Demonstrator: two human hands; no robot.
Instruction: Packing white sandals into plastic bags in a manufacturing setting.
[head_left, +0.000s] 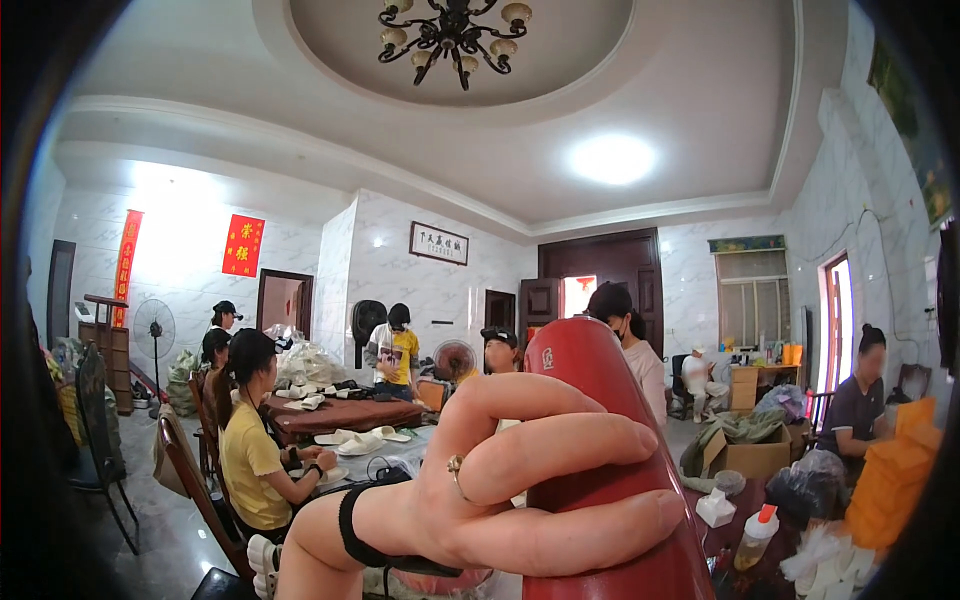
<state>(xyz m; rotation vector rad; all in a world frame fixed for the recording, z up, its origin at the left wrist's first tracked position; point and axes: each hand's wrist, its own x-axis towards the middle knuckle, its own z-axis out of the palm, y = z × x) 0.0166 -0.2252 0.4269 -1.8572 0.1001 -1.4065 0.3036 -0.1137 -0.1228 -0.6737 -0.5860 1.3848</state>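
My left hand (500, 490) reaches in from the lower left, very close to the camera. Its fingers are wrapped around a tall red bottle (590, 380) that stands upright in front of my face. There is a ring on one finger and a black band (365, 545) around the wrist. The bottle's rounded top sits level with the heads of the people behind it, and its lower part runs out of the bottom edge. My right hand is not in the picture.
Several people sit or stand at tables across a tiled room. A person in a yellow shirt (250, 450) sits at the left beside white slippers (360, 438). At the right are a cardboard box (750, 455), a small red-capped bottle (757, 535) and an orange stack (895, 470).
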